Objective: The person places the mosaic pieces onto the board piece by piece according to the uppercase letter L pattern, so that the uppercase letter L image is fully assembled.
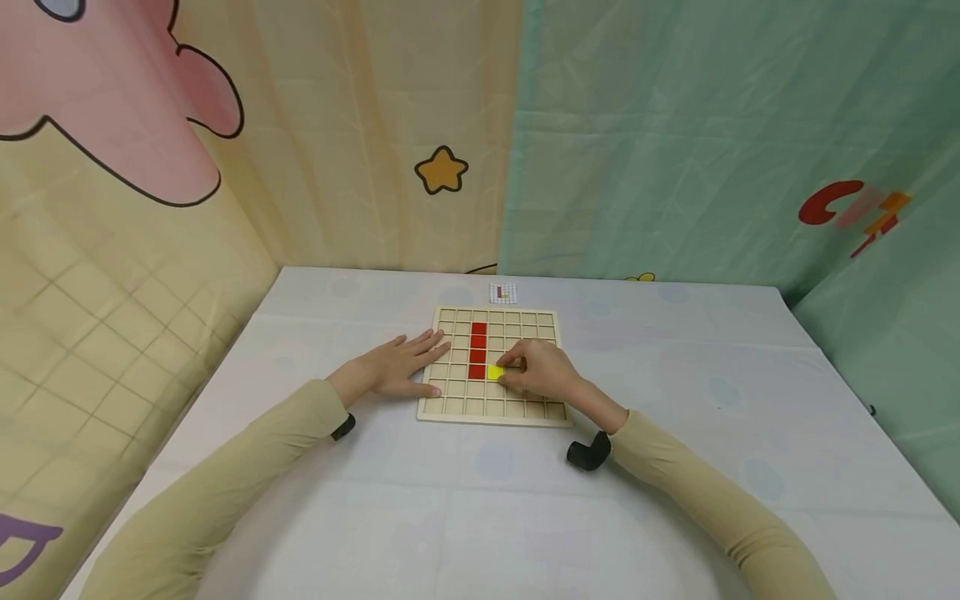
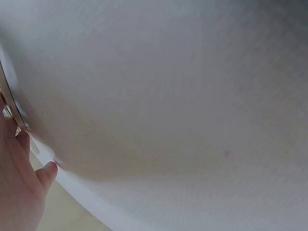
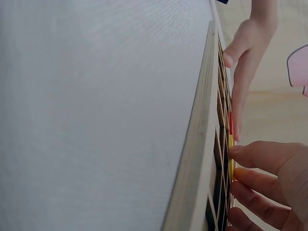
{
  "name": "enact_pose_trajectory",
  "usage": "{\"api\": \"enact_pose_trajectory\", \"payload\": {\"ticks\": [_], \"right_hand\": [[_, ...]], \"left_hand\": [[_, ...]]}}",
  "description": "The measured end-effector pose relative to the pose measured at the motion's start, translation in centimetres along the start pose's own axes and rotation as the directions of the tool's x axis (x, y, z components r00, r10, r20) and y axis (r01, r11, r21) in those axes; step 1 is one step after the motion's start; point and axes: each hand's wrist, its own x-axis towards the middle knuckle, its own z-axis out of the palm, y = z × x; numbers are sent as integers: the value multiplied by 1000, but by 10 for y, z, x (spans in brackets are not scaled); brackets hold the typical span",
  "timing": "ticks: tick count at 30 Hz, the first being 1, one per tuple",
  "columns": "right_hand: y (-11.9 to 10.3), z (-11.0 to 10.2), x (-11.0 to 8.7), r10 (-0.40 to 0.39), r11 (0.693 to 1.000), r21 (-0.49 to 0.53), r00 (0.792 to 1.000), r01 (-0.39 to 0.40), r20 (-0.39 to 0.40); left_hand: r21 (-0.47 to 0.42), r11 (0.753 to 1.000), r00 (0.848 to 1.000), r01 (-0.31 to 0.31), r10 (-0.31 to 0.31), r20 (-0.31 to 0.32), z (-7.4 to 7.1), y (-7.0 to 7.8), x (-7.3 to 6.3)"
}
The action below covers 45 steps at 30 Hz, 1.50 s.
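A light wooden grid board [image 1: 495, 423] lies on the table. Red square tiles [image 1: 477, 350] fill a column of several cells in it. Directly right of the lowest red tile is a yellow tile [image 1: 494, 372]. The thumb and fingertips of my right hand [image 1: 546, 371] pinch at the yellow tile's right side; the right wrist view shows yellow [image 3: 231, 166] between thumb and forefinger. My left hand [image 1: 397, 365] rests with spread, straight fingers on the board's left edge, holding nothing. In the left wrist view, part of the left hand [image 2: 21, 187] shows beside the board.
Behind the board lies a small card [image 1: 503, 293] printed with a grid and coloured squares. A white cloth [image 1: 480, 517] covers the table. Patterned curtains [image 1: 645, 150] hang along the back and sides. Black wrist devices [image 1: 588, 452] sit at both cuffs.
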Motion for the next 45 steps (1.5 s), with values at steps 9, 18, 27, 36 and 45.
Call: {"api": "enact_pose_trajectory", "payload": {"ticks": [9, 18, 27, 36, 45], "right_hand": [[3, -9, -8, 15, 1000, 0, 1000, -15, -20], [21, -33, -25, 41, 999, 4, 997, -41, -68], [44, -60, -50, 82, 996, -22, 991, -85, -107], [69, -75, -75, 140, 989, -29, 987, -143, -83], [79, -74, -95, 168, 985, -40, 986, -168, 10]], "left_hand": [[5, 1000, 1000, 4, -4, 10, -3, 4, -1], [3, 1000, 1000, 3, -3, 12, -3, 2, -2], [3, 1000, 1000, -1, 1, 0, -1, 1, -2], [-12, 1000, 1000, -4, 4, -9, -2, 2, -3], [-13, 1000, 1000, -5, 5, -13, -2, 2, -2]]}}
